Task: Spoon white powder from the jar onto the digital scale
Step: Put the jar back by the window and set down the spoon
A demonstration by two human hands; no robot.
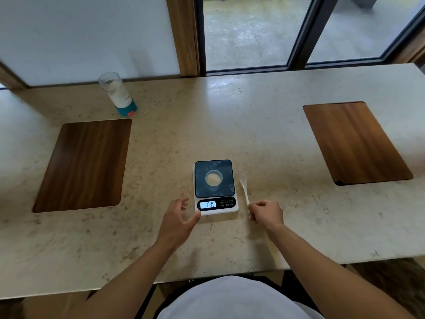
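Observation:
A white digital scale (226, 194) with a dark glass top stands at the table's middle front; its lit display reads 035. On it rests a small clear cup (213, 177) holding pale powder. A white plastic spoon (244, 186) lies on the table just right of the scale, bowl away from me. My right hand (266, 212) pinches the spoon's handle end. My left hand (180, 218) hovers at the scale's front left corner, fingers apart, thumb touching the corner. The clear jar (117, 93) with white powder and a teal base stands far back left.
Two dark wooden inset panels sit in the beige stone table (253, 125): one at left (84, 164), one at right (356, 142). A glass window and wooden frame run behind the table. The table's front edge is close to my body.

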